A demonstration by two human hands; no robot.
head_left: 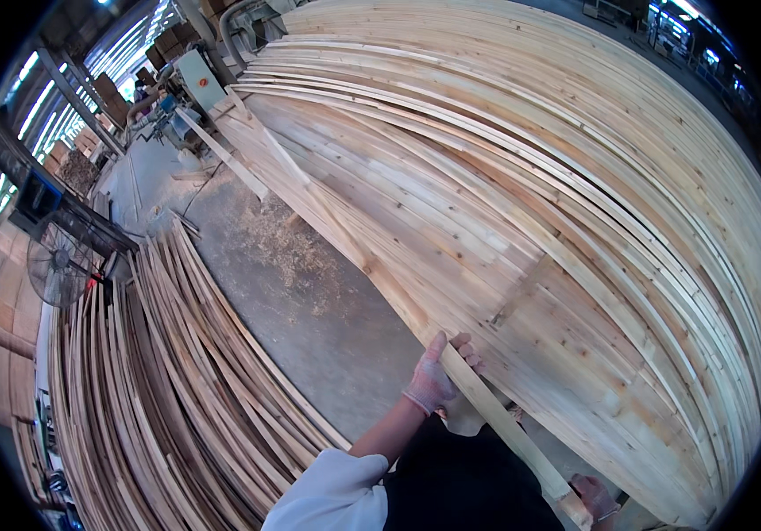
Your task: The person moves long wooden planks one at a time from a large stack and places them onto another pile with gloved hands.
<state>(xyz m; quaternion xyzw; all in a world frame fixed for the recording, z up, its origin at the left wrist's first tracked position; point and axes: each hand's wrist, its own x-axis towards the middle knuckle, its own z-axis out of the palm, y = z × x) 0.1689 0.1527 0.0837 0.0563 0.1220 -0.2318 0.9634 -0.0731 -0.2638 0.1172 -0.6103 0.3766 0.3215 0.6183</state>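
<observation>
A long, pale wooden strip runs slantwise from close to my body out toward the far left. My left hand, in a thin, light glove, wraps round it from below, thumb on one side and fingertips on the other. At the strip's near end, my right hand grips it from the right side; part of that hand is hidden. Just beyond the held strip lies a broad stack of planks, with several loose strips bent across its top.
Many narrow wooden strips lie in a long pile on the left. Sawdust covers part of the grey floor between the piles. A machine with a pale control box stands at the far left, and a fan near a post.
</observation>
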